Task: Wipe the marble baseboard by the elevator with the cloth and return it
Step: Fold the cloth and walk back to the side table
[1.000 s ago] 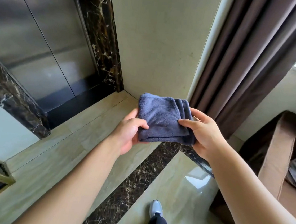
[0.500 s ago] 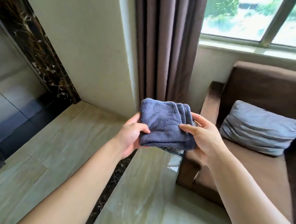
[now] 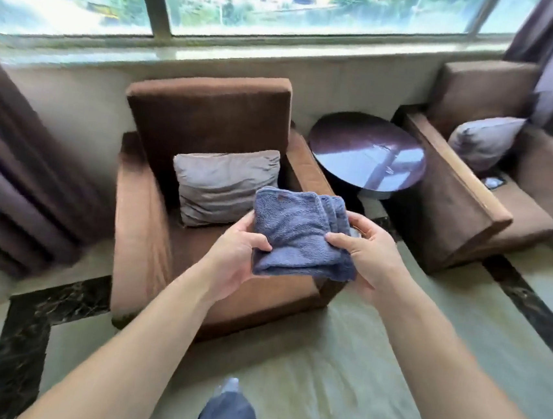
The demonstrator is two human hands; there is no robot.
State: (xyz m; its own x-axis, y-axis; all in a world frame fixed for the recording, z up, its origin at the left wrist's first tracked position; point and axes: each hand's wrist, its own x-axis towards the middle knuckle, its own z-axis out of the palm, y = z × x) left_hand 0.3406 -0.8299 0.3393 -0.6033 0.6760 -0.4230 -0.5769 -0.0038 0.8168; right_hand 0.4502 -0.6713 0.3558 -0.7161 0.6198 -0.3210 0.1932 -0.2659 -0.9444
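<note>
View has swung from the elevator to an armchair [image 3: 174, 199] at frame centre; left hand [image 3: 234, 261] and right hand [image 3: 365, 251] both grip the folded cloth [image 3: 296, 235], likely returning it.

The folded cloth [image 3: 294, 234] is thick blue-grey terry with a fuzzy, matt nap. At 11 o'clock of it, the armchair [image 3: 210, 115] wears brown suede-like fabric, its cushion [image 3: 223, 187] a smooth, creased grey weave. The round worktop [image 3: 367, 150] at 1 o'clock is dark and mirror-glossy; the floor [image 3: 319, 382] is polished stone.

Two brown armchairs [image 3: 206, 155] w/ round table [image 3: 366, 154] between (window [image 3: 288, 4] behind)
</note>
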